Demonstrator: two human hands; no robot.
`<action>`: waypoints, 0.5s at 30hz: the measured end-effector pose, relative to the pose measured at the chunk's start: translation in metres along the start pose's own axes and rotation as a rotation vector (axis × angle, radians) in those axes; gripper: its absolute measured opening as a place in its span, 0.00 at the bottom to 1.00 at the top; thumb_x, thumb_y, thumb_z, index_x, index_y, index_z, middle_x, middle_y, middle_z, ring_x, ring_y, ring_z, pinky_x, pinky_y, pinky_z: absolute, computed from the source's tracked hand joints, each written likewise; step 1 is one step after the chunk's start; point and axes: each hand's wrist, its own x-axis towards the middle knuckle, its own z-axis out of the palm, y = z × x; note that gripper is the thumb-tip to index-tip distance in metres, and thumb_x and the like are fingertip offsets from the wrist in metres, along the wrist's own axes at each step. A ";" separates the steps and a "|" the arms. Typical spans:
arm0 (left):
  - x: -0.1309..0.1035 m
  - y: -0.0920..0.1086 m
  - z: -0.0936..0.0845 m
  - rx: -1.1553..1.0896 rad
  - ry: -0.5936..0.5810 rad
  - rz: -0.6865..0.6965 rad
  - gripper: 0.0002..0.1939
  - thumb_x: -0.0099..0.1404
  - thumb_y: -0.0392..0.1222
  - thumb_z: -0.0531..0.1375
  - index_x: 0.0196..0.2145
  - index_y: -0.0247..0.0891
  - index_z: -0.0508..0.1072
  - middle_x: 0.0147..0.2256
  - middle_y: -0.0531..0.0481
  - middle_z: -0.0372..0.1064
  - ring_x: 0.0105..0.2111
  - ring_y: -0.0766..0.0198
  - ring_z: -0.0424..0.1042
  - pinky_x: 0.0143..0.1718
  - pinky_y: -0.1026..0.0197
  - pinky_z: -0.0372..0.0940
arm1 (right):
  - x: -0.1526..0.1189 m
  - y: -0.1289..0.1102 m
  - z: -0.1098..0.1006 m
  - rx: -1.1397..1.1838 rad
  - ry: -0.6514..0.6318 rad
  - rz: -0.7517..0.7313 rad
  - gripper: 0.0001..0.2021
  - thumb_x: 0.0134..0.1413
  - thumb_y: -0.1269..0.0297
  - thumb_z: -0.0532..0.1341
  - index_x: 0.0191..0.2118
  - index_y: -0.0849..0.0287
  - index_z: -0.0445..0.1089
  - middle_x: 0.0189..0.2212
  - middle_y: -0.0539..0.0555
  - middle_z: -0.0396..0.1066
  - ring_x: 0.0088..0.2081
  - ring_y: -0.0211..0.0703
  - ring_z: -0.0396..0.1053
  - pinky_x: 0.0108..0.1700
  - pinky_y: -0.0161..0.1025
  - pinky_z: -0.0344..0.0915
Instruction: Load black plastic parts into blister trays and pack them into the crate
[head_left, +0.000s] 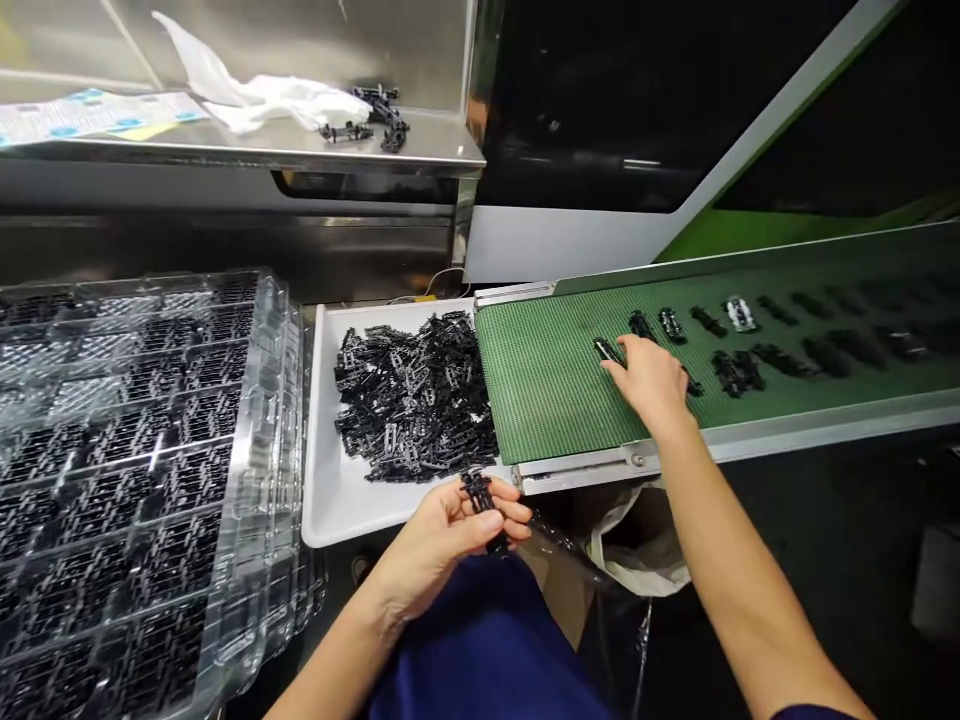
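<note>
1. Head view: left hand [450, 530] pinches a ribbed black plastic part [480, 495] between thumb and fingers, near the close edge of the white tray [322, 520]; a light hold on the solid body would probably spare its thin projections
2. Right hand [651, 378] is palm down over the green conveyor belt [540, 370], fingers bent and fairly narrow, beside a dark part [609, 350]; whether it grips anything cannot be told, since the hand hides its own fingertips
3. Good picking here likely means closing on the long sides and lifting straight up, without nudging the neighbouring part [640, 324] just beyond the fingers
4. More parts lie on the belt in two loose rows towards the right, the far ones blurred
5. Inside the white tray, just beside the belt's left end, is a tangled black heap [412, 400]; pieces there could snag, so easing beats tugging
6. Clear compartment trays [244, 440], stacked farther left, hold similar black pieces
7. Behind, a steel table [435, 145] bears a crumpled white sheet [285, 100] and a few black parts [386, 120]
</note>
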 end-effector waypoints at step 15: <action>-0.031 0.010 -0.026 0.007 0.307 0.279 0.21 0.51 0.43 0.72 0.44 0.36 0.79 0.40 0.44 0.79 0.44 0.55 0.76 0.53 0.55 0.66 | -0.153 -0.124 0.001 0.975 -0.669 -0.431 0.07 0.60 0.60 0.62 0.43 0.54 0.71 0.35 0.52 0.76 0.33 0.39 0.76 0.35 0.35 0.73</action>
